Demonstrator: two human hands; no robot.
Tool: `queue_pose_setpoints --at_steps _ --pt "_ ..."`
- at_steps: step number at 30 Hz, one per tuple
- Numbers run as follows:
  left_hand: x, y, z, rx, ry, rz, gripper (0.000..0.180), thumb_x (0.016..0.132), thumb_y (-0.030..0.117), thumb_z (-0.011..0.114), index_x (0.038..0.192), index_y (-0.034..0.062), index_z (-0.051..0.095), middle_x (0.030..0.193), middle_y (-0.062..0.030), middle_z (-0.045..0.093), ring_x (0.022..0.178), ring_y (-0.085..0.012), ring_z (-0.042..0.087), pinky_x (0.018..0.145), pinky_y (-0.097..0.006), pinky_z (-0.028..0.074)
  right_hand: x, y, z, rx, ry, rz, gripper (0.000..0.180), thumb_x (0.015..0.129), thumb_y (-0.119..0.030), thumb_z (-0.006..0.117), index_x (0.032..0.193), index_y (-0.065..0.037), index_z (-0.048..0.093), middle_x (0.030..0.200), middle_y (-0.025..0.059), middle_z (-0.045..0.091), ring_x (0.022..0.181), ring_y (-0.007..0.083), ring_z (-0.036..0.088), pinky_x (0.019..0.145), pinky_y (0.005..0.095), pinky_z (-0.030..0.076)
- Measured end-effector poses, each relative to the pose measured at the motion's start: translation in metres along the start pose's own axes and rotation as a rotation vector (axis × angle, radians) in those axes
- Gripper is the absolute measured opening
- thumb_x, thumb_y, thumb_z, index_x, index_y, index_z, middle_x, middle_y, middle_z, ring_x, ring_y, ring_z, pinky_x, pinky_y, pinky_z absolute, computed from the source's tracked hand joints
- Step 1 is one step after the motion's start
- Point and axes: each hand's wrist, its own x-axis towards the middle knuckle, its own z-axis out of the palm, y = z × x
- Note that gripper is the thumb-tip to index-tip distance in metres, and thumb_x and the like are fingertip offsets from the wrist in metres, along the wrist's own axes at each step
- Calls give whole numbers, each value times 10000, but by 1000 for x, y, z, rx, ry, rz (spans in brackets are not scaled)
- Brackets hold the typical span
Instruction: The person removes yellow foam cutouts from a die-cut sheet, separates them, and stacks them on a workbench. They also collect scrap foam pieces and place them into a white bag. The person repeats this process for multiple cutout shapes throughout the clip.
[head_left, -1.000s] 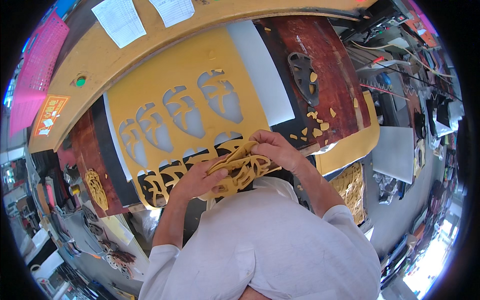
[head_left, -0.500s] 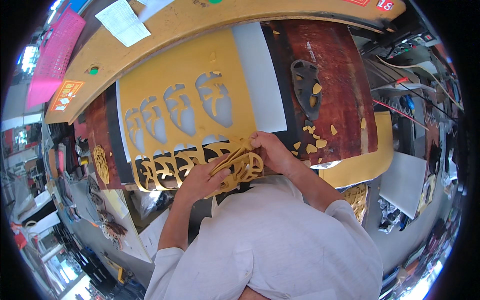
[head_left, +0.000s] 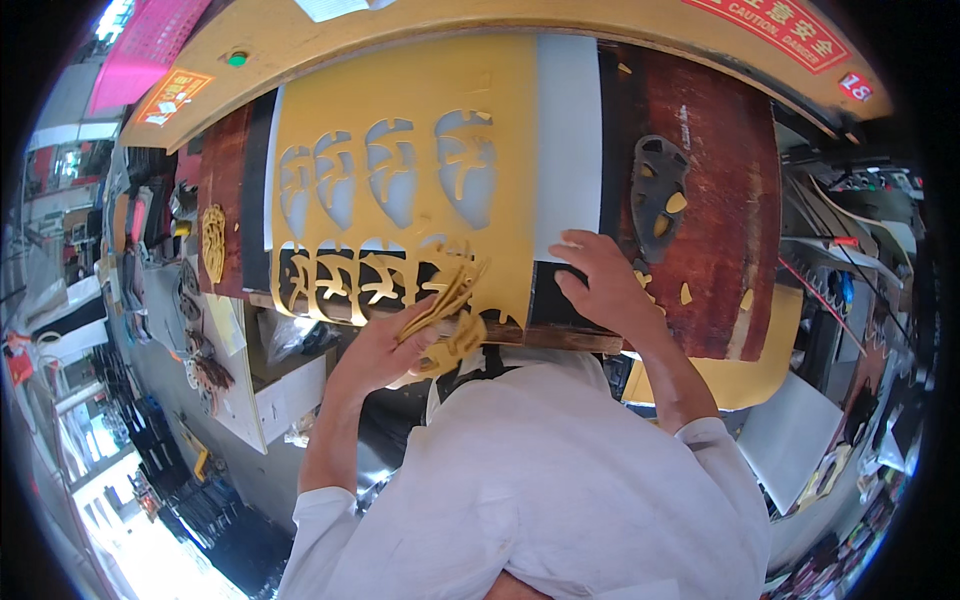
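A yellow sheet (head_left: 520, 130) with several shoe-shaped holes cut out of it lies on a white layer (head_left: 568, 140) across the dark red-brown bench (head_left: 730, 170). My left hand (head_left: 385, 345) grips a stack of yellow cut-out pieces (head_left: 450, 310) at the sheet's near edge. My right hand (head_left: 600, 285) rests with fingers spread on the white layer's near right corner and holds nothing.
A dark metal cutting die (head_left: 655, 195) lies on the bench to the right, with yellow scraps (head_left: 690, 292) around it. A yellow press beam (head_left: 420, 25) runs along the far side. More cut pieces (head_left: 213, 240) sit at the left. Cluttered shelves flank both sides.
My right hand has let go of the stack of cut-outs and moved right onto the sheet's corner. The left hand keeps the stack. The view has shifted closer to the bench.
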Motion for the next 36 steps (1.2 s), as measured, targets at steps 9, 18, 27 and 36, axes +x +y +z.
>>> queue_pose_setpoints --at_steps 9,18,27,36 --pt "21 -14 2 -318 -161 152 541 1088 378 638 1507 45 562 898 5 644 699 -78 594 653 -259 509 35 -87 5 519 -155 167 243 1030 -256 678 1038 -19 733 964 147 703 884 323 662 804 376 534" --pt "47 -46 -26 -499 -382 120 526 1102 348 612 1526 46 535 1145 -29 668 1008 -105 595 869 -271 522 31 -124 24 950 -202 669 253 1075 -203 657 1163 23 730 890 57 720 807 87 635 737 284 539" --pt "53 -69 -45 -397 -564 224 563 1086 365 644 1566 101 517 1147 -25 684 1011 -114 612 853 -295 552 41 -161 47 432 -191 606 356 974 -149 741 1292 6 711 937 73 733 805 133 682 725 302 553" --pt "53 -76 -55 -422 -801 128 505 1093 282 632 1553 96 536 985 1 624 738 -91 583 673 -293 557 46 -164 59 28 -509 313 295 981 -199 616 1162 12 715 1053 227 709 956 414 695 821 463 564"
